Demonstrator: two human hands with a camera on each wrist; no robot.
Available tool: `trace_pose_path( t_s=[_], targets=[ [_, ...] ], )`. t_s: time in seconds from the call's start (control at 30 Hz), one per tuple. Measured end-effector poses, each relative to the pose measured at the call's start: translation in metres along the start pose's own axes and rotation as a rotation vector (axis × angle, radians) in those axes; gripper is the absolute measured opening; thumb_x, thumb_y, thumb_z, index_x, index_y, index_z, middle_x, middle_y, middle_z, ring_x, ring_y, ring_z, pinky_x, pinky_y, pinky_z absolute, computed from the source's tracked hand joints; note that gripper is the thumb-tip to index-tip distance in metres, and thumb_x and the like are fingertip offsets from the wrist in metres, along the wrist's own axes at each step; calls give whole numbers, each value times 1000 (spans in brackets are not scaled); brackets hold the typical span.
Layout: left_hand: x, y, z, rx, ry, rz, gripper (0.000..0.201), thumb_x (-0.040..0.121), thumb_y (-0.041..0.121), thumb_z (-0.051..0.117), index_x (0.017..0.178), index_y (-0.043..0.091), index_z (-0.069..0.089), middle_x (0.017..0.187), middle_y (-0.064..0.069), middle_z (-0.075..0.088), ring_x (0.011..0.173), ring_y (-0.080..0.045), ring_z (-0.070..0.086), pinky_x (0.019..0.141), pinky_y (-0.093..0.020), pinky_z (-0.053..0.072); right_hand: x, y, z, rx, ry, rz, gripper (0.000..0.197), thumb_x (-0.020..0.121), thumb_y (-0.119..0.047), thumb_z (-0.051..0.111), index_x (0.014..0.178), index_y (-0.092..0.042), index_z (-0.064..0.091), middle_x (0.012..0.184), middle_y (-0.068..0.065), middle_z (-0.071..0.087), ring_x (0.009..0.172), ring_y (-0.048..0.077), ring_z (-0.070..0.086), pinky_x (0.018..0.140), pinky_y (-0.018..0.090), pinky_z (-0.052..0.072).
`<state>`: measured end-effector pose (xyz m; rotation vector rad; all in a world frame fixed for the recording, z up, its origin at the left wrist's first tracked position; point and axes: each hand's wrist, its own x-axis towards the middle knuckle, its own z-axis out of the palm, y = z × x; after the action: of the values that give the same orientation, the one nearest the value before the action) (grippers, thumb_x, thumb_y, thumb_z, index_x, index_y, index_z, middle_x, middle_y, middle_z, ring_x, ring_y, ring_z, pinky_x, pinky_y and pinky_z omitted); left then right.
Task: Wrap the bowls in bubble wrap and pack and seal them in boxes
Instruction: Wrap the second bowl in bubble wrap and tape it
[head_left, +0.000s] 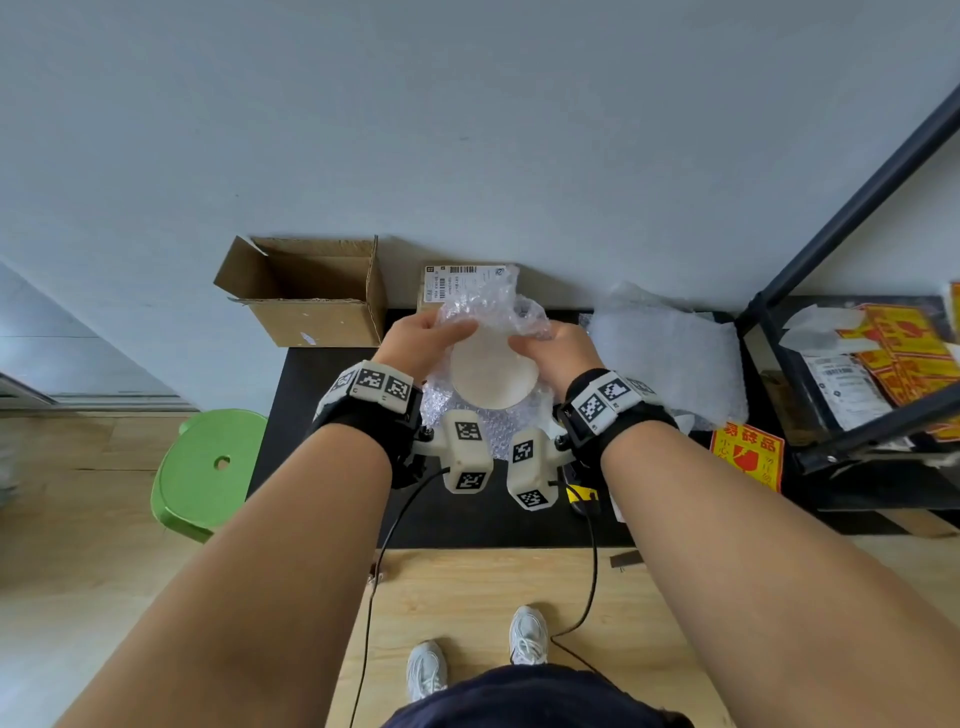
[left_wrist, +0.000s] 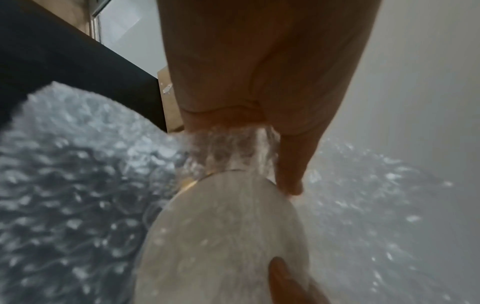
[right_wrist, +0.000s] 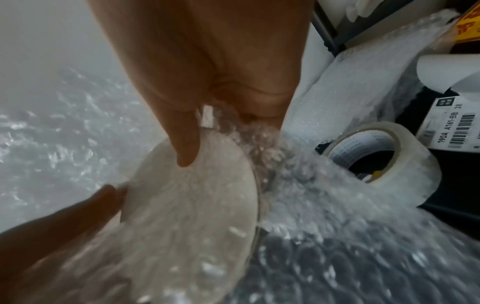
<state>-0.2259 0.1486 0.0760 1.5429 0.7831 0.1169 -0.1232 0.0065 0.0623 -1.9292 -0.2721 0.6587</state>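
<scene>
Gripping from opposite sides, the left hand (head_left: 423, 338) and right hand (head_left: 558, 349) each pinch a sheet of bubble wrap (head_left: 498, 306) against a pale bowl (head_left: 493, 371) held between them (thumbs lie on the bowl's face). Wrap bunches above the fingers and hangs below the wrists. Beyond the left hand stands an open cardboard box (head_left: 311, 296); just right of the right hand lies a tape roll (right_wrist: 376, 152).

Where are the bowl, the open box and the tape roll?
bowl (head_left: 493, 371): head view, middle of its pale underside.
open box (head_left: 311, 317): head view, front wall.
tape roll (right_wrist: 413, 164): right wrist view, outer band.
</scene>
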Motion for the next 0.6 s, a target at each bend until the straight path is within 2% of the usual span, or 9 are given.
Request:
trace_pose_path(
  t_s=[0.07, 0.13, 0.2, 0.3, 0.4, 0.47, 0.5, 0.53, 0.6],
  targets=[
    [1, 4, 1, -13, 55, -5, 26, 84, 37, 72, 98, 15, 71, 99, -6, 73, 94, -25, 69, 91, -46, 55, 3, 2, 1, 9, -10, 16, 20, 84, -19, 72, 94, -3, 71, 100, 15, 73, 99, 31, 68, 94, 47, 52],
    [2, 7, 4, -53, 122, -39, 27, 85, 34, 72, 96, 9, 72, 94, -6, 72, 87, -24, 69, 89, -45, 56, 4, 2, 3, 22, -29, 38, 13, 85, -24, 73, 89, -12, 71, 99, 11, 73, 97, 28, 69, 94, 46, 52],
    [4, 9, 7, -114, 165, -56, 28, 84, 28, 72, 96, 3, 71, 88, -8, 70, 79, -22, 65, 88, -44, 56, 5, 1, 3, 13, -30, 27, 14, 87, -28, 71, 93, -16, 71, 101, 7, 72, 96, 25, 68, 93, 44, 53],
    [9, 12, 9, -163, 197, -36, 20, 87, 25, 70, 86, 5, 71, 87, -9, 74, 76, -21, 70, 79, -36, 58, 6, -2, 0, -10, 15, 0, 34, 87, -36, 70, 98, -4, 71, 97, 11, 71, 91, 26, 67, 91, 42, 52],
    [13, 14, 10, -209, 215, -2, 19, 89, 19, 69, 76, 8, 63, 76, -8, 70, 53, -10, 67, 57, -22, 56, 9, -2, -3, -33, 15, -33, 36, 88, -38, 68, 80, -3, 69, 75, 9, 66, 68, 21, 58, 73, 35, 51],
    [14, 14, 10, -204, 217, 9, 18, 89, 20, 70, 80, 6, 62, 73, -7, 69, 50, -9, 66, 51, -20, 53, 11, -1, -4, -34, 27, -50, 34, 90, -37, 67, 76, -5, 68, 60, -1, 64, 52, 11, 53, 58, 25, 47],
    [14, 15, 9, -209, 215, 14, 18, 88, 21, 70, 83, 5, 63, 73, -6, 70, 51, -9, 66, 51, -21, 53, 10, -2, -4, -28, 36, -57, 34, 90, -37, 67, 77, -6, 69, 58, -5, 63, 50, 7, 52, 56, 21, 45],
    [13, 15, 8, -217, 209, 14, 19, 88, 22, 70, 85, 4, 63, 73, -6, 70, 53, -11, 67, 53, -23, 53, 12, -1, -5, -16, 39, -54, 34, 88, -40, 68, 84, -6, 71, 64, -4, 67, 54, 7, 55, 59, 21, 46],
    [13, 17, 7, -242, 196, 13, 21, 87, 23, 71, 89, 3, 64, 75, -6, 71, 58, -14, 68, 58, -26, 55, 15, 1, -8, -7, -28, -17, 39, 82, -42, 74, 106, -12, 71, 92, -2, 71, 78, 10, 62, 74, 26, 47]
  ],
)
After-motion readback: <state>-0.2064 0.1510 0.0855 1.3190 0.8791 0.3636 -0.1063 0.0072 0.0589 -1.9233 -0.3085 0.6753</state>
